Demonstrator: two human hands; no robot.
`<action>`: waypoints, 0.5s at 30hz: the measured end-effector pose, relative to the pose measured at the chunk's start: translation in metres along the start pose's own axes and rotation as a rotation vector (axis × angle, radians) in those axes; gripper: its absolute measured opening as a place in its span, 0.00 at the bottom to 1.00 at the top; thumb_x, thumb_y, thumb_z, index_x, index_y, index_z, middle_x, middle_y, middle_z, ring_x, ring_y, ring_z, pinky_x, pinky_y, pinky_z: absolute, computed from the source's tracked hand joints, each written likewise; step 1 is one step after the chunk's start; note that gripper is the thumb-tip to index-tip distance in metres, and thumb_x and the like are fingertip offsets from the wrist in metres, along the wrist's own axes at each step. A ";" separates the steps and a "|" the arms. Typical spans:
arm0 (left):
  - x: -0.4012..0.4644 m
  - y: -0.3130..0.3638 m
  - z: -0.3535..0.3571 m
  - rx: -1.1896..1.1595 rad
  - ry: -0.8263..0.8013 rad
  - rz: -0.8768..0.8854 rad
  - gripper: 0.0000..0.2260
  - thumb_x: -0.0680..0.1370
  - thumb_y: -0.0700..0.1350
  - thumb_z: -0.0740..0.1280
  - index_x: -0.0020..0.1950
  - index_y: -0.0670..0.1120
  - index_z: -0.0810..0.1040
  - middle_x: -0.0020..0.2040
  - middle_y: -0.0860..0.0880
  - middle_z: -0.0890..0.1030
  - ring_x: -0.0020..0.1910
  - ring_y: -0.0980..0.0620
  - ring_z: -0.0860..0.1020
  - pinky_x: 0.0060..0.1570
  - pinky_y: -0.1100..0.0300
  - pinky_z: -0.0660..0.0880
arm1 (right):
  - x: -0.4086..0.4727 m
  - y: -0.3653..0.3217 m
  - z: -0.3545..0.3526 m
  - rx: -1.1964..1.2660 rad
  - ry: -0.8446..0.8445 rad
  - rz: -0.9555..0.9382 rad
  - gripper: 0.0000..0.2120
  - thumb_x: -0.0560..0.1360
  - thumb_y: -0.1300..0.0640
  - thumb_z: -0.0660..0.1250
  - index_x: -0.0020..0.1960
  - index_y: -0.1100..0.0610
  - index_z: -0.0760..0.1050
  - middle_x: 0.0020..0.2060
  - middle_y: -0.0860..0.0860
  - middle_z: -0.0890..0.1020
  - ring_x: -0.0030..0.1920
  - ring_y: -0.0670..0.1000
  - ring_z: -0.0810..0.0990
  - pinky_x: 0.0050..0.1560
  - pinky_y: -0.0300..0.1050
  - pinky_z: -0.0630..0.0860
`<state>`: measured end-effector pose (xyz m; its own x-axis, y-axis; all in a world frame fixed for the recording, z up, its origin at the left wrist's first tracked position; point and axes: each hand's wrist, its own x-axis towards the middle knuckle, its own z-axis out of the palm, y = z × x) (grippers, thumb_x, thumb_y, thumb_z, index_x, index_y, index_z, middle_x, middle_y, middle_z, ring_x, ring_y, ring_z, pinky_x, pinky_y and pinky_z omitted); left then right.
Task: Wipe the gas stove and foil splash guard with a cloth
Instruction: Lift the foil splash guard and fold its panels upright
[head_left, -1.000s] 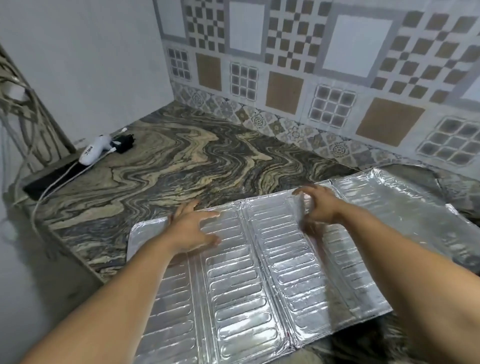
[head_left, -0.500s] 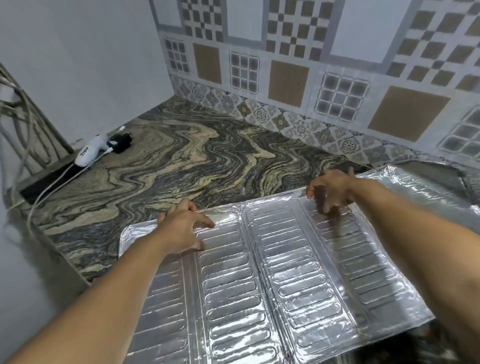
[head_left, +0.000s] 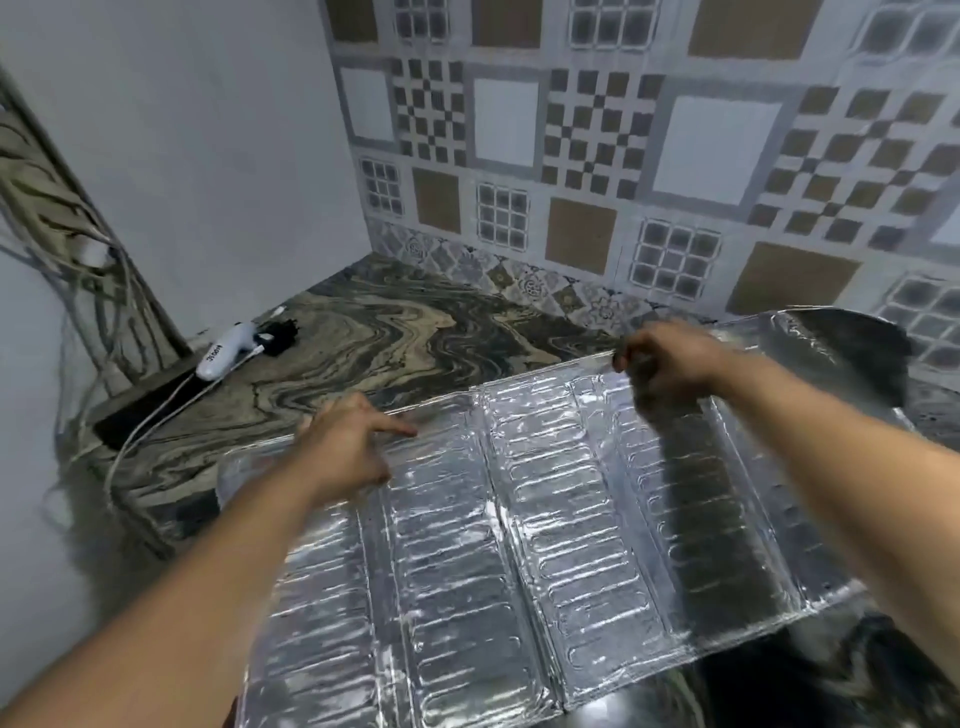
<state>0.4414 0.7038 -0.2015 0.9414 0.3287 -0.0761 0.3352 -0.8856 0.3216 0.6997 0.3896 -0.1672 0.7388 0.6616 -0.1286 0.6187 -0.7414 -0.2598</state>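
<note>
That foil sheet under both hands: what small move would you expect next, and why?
Probably tipping the foil splash guard up by its far edge to stand it against the tiled wall. Both hands are at that edge: the right hand has a grip on it, the left hand rests beside it with the forefinger extended. No cloth is in view, so wiping seems not to be next.

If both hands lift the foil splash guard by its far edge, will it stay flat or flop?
The foil splash guard probably bends along its visible fold lines rather than staying flat. Its thin embossed sheet looks light and easily creased. The right hand pinching its far edge may dent it.
</note>
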 end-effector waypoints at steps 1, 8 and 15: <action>-0.001 -0.001 -0.011 0.003 0.031 0.006 0.26 0.68 0.48 0.78 0.59 0.72 0.75 0.52 0.54 0.69 0.56 0.51 0.69 0.63 0.44 0.66 | 0.000 -0.007 -0.009 -0.013 0.027 -0.017 0.22 0.65 0.58 0.77 0.52 0.38 0.75 0.46 0.40 0.76 0.49 0.48 0.75 0.44 0.42 0.70; -0.012 0.005 -0.082 0.082 0.303 0.018 0.23 0.78 0.42 0.65 0.60 0.72 0.75 0.55 0.52 0.73 0.59 0.45 0.69 0.60 0.48 0.62 | -0.014 -0.052 -0.067 -0.283 0.399 -0.145 0.20 0.64 0.55 0.78 0.55 0.49 0.80 0.51 0.52 0.81 0.53 0.60 0.76 0.47 0.47 0.66; -0.039 0.013 -0.152 0.100 0.366 0.117 0.26 0.75 0.37 0.60 0.64 0.63 0.78 0.61 0.46 0.78 0.60 0.40 0.76 0.57 0.48 0.75 | -0.057 -0.070 -0.105 -0.306 0.588 -0.138 0.20 0.66 0.70 0.68 0.51 0.49 0.82 0.46 0.52 0.82 0.49 0.59 0.79 0.60 0.61 0.69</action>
<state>0.4031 0.7288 -0.0512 0.9035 0.3032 0.3028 0.2460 -0.9456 0.2130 0.6426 0.3923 -0.0416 0.6165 0.6452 0.4513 0.7014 -0.7104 0.0574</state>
